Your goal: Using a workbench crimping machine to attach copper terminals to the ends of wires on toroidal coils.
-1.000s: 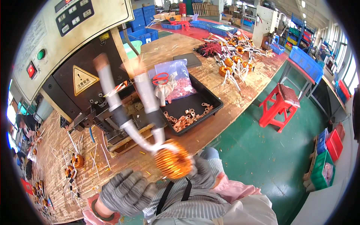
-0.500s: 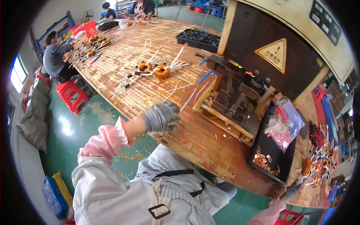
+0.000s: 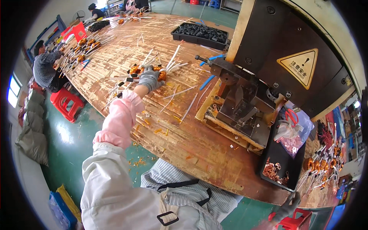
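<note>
My left hand, in a grey striped glove, reaches across the table with its fingers curled over a copper-wound ring coil. A second copper coil sits just beyond the hand. White sleeved leads fan out from these coils, some with black sleeves near the hand. At the lower right, beside the table's edge, my right hand shows partly blurred in a grey glove. Its fingers look apart, and I see nothing held in them.
A dark press machine stands right of centre. Next to it lies a black tray with copper terminals and bags. More coils lie far right. A black bin holds small black pieces. A red stool stands below my right hand.
My left hand has moved forward from the near table edge onto the coils. My right hand has drawn away from the coils at far right, down past the table edge.
</note>
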`<move>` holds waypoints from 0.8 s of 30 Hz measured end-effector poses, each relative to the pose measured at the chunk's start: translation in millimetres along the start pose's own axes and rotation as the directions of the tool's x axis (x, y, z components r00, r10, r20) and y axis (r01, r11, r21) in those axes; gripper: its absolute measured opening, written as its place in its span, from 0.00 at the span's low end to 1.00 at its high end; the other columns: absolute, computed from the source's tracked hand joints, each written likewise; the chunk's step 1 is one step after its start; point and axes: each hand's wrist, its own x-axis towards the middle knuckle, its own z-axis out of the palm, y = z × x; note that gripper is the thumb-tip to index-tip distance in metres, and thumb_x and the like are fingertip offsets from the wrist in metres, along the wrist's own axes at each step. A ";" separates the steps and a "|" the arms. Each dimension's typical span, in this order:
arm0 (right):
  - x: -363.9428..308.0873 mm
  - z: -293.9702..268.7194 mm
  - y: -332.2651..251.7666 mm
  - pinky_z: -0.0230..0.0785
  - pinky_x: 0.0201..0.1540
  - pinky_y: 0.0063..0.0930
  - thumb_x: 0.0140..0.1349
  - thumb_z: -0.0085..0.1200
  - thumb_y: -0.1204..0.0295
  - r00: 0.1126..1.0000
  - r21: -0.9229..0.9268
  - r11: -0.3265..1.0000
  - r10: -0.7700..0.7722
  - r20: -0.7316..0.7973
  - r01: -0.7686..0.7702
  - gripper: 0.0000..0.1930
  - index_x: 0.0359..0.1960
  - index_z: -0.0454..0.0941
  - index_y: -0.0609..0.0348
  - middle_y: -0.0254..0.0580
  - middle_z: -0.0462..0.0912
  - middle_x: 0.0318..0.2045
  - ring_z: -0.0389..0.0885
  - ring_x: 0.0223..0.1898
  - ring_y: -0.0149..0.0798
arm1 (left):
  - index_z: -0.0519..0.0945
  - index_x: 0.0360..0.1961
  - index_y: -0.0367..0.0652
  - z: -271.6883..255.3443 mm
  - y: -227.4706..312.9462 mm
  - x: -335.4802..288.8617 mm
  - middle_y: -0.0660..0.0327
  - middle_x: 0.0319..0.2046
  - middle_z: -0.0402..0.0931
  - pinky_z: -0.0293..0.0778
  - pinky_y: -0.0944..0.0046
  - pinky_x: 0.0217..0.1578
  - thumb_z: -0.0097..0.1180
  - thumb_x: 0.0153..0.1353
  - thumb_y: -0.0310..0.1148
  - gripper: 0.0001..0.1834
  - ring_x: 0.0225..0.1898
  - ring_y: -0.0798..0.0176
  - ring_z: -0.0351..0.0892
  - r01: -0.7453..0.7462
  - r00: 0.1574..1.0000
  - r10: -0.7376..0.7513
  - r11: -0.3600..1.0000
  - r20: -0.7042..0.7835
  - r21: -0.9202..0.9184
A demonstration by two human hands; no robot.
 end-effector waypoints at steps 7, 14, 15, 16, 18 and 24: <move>-44.5 -20.7 -44.9 0.66 0.53 0.30 0.65 0.51 0.72 0.993 0.162 0.980 0.113 0.023 -0.115 0.11 0.46 0.76 0.65 0.42 0.79 0.41 0.74 0.46 0.35 | 0.77 0.53 0.40 -2.9 -8.9 15.3 0.47 0.61 0.62 0.60 0.58 0.62 0.64 0.47 0.55 0.37 0.62 0.47 0.61 -0.081 0.991 0.050 0.962 -0.125 -0.259; -51.6 54.9 -206.2 0.69 0.50 0.38 0.52 0.59 0.72 0.816 0.314 0.829 -0.536 0.214 0.462 0.15 0.43 0.76 0.57 0.43 0.77 0.41 0.76 0.44 0.47 | 0.78 0.43 0.29 -97.3 -28.6 -115.3 0.50 0.56 0.66 0.68 0.65 0.55 0.69 0.46 0.41 0.28 0.56 0.55 0.69 -0.466 0.852 0.115 0.611 -0.512 -0.639; -52.6 57.1 -242.9 0.69 0.49 0.37 0.53 0.58 0.73 0.735 0.384 0.754 -0.638 0.231 0.533 0.13 0.42 0.76 0.57 0.44 0.78 0.39 0.76 0.44 0.47 | 0.78 0.42 0.30 -115.1 -27.2 -140.1 0.50 0.55 0.66 0.68 0.63 0.55 0.69 0.46 0.42 0.28 0.55 0.54 0.69 -0.499 0.836 0.158 0.618 -0.526 -0.608; -53.3 60.4 -271.4 0.70 0.49 0.39 0.52 0.59 0.73 0.638 0.475 0.664 -0.730 0.245 0.578 0.14 0.42 0.75 0.54 0.43 0.77 0.39 0.76 0.44 0.47 | 0.78 0.42 0.30 -130.7 -25.9 -163.4 0.50 0.55 0.67 0.68 0.62 0.54 0.69 0.46 0.42 0.28 0.55 0.54 0.70 -0.532 0.818 0.205 0.624 -0.537 -0.572; -53.1 60.9 -321.7 0.69 0.50 0.42 0.49 0.62 0.72 0.480 0.587 0.456 -0.868 0.127 0.669 0.17 0.42 0.75 0.50 0.41 0.75 0.42 0.76 0.45 0.45 | 0.79 0.45 0.36 -152.9 -25.8 -202.7 0.49 0.52 0.70 0.69 0.57 0.53 0.70 0.46 0.47 0.30 0.53 0.51 0.72 -0.584 0.790 0.334 0.664 -0.513 -0.467; -47.6 49.6 -397.1 0.51 0.66 0.52 0.60 0.46 0.61 0.184 0.404 0.105 -0.969 -0.163 0.909 0.22 0.56 0.68 0.52 0.40 0.70 0.56 0.64 0.62 0.41 | 0.79 0.42 0.43 -162.6 -1.2 -268.8 0.48 0.47 0.75 0.74 0.50 0.45 0.73 0.40 0.50 0.31 0.47 0.44 0.76 -0.756 0.634 0.670 0.433 -0.386 -0.491</move>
